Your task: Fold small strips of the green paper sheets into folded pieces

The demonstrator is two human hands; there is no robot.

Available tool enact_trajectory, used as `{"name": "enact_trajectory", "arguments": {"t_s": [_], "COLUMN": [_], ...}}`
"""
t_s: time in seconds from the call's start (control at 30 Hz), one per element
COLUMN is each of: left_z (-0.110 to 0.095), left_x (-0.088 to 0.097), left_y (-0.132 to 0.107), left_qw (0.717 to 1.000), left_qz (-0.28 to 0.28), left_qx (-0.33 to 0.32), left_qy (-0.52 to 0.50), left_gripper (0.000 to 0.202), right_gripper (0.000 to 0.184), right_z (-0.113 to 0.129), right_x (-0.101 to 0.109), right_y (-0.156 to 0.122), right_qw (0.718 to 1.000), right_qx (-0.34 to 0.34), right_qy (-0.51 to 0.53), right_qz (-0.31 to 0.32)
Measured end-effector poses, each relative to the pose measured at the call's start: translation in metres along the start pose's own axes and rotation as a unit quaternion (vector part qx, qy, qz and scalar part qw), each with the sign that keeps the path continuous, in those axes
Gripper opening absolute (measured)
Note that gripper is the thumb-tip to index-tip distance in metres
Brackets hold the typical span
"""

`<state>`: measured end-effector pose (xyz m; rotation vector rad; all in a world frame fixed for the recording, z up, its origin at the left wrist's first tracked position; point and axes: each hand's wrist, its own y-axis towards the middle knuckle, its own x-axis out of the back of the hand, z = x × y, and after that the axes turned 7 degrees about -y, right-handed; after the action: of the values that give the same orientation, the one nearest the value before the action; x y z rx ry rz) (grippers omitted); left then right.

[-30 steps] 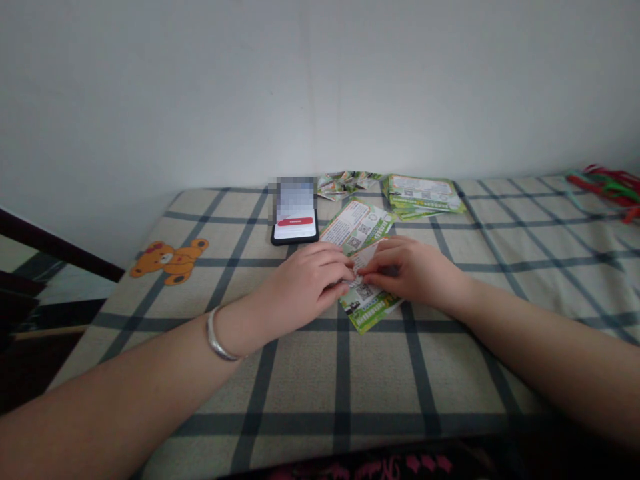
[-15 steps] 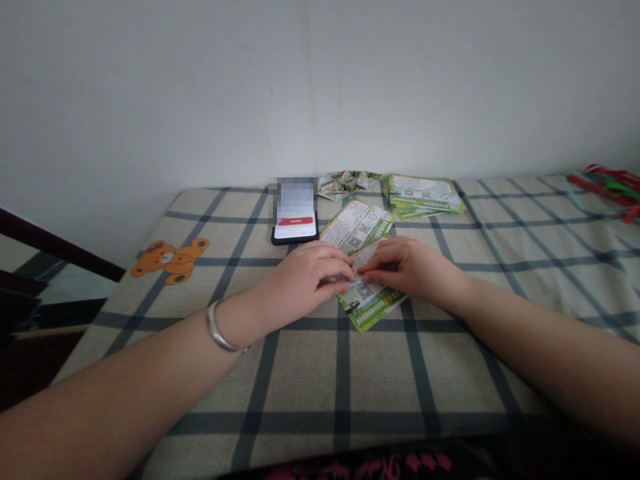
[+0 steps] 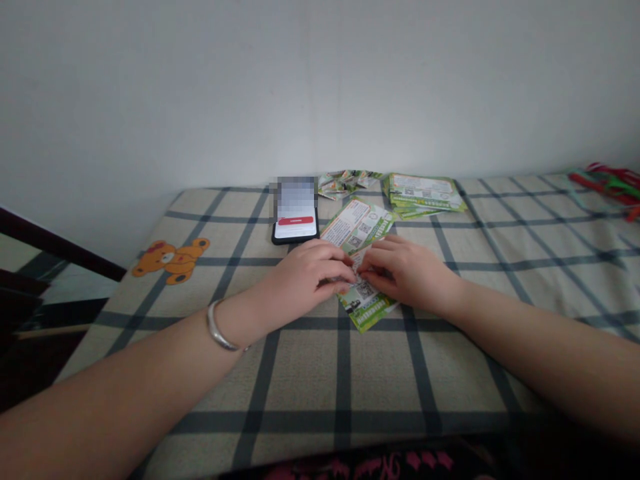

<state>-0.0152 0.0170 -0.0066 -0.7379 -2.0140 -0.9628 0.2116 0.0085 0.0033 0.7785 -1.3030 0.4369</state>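
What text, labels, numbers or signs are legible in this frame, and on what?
None legible.
Nearest leaflet: print and QR codes too small.
Leaflet stack: too small.
Phone screen: blurred; red bar's text too small.
Pink lettering at bottom edge: cut off, unreadable.

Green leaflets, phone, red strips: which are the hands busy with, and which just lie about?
In hand: green leaflet, pinched by left hand and right hand.

Lying about: second leaflet just behind it, leaflet stack, crumpled scraps, phone, red and green strips at the far right, bear patch on the checked cloth.
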Motion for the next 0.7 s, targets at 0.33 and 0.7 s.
{"name": "enact_trajectory", "arguments": {"t_s": [0.33, 0.7], "left_z": [-0.008, -0.014], "left_x": [0.0, 0.006], "left_y": [0.001, -0.002], "left_qw": [0.989, 0.987], "left_qz": [0.023, 0.04], "left_qx": [-0.086, -0.071], "left_qy": [0.12, 0.14], "left_gripper": [0.018, 0.015], "right_gripper": [0.012, 0.02], "right_z": [-0.003, -0.002], "right_x": [-0.001, 0.014], "right_y": [-0.002, -0.007], "right_qw": [1.0, 0.984], "right_qx": [-0.004, 0.154], "right_qy": [-0.011, -0.085], "right_qz": [-0.005, -0.003]}}
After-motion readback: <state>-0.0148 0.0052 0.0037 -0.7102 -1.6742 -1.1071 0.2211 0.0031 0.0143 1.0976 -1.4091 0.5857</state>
